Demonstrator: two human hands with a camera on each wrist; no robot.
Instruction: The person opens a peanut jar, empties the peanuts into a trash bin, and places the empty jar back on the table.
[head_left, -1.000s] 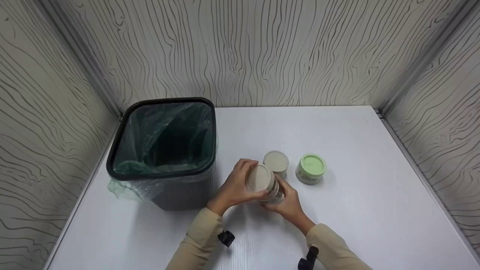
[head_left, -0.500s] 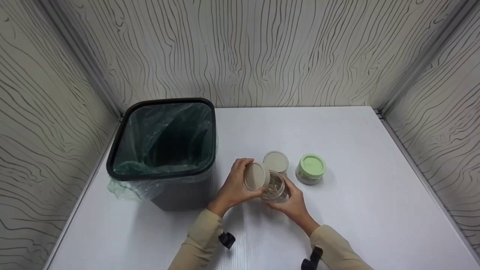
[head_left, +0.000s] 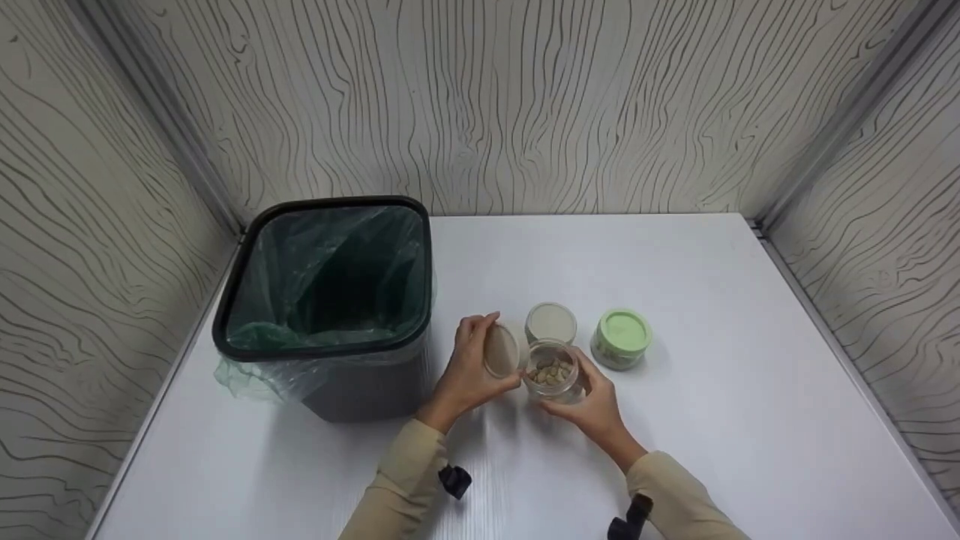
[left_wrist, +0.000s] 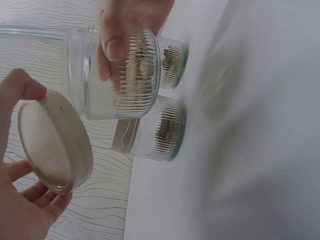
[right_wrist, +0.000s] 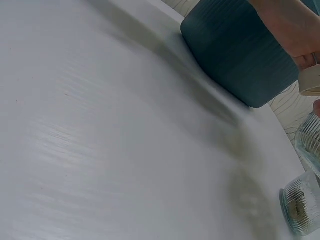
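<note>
My left hand pinches a round beige lid by its rim, tilted on edge just left of an uncovered ribbed glass jar. That jar is gripped round its side by my right hand, raised above the table. Small pale tan pieces lie in its bottom. Right behind it stands a second jar with a beige lid. To the right of that one is a jar with a light green lid. In the right wrist view the held jar is cut off at the edge.
A dark grey bin with a black rim and a translucent green liner stands left of my hands. White table surface extends to the right and front. Wood-grain patterned panels enclose the back and sides.
The beige lid has come off the jar and moved left in my left hand, tilting on edge. My right hand has shifted slightly right with the jar, whose contents now show.
</note>
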